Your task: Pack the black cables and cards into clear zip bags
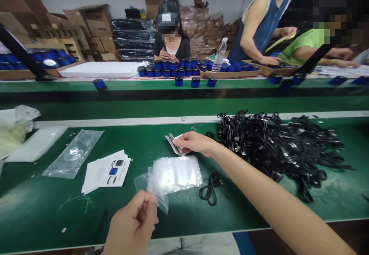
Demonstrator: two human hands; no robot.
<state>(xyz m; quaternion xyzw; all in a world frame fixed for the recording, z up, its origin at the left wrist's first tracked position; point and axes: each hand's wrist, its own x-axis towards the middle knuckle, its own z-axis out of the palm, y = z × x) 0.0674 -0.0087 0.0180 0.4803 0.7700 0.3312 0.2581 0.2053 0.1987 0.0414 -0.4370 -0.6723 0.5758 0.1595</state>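
Note:
My left hand point(135, 216) is closed, pinching a small clear plastic bag point(157, 189) near the table's front edge. My right hand point(194, 143) grips a few folded printed leaflets point(174, 145), tilted above the green table. Between the hands lies a stack of clear plastic bags point(180, 173). Just right of that stack rests one coiled black cable point(211, 189). Left of my hands is a pile of white printed sheets point(106, 172) with pictures of devices on the top one.
A large heap of black cables point(271, 143) covers the right side. To the left lie a flat clear bag point(75, 153) and a white plastic packet point(37, 143). Beyond a raised ledge, blue jars point(173, 66) and a plastic bottle point(220, 55) stand before several co-workers.

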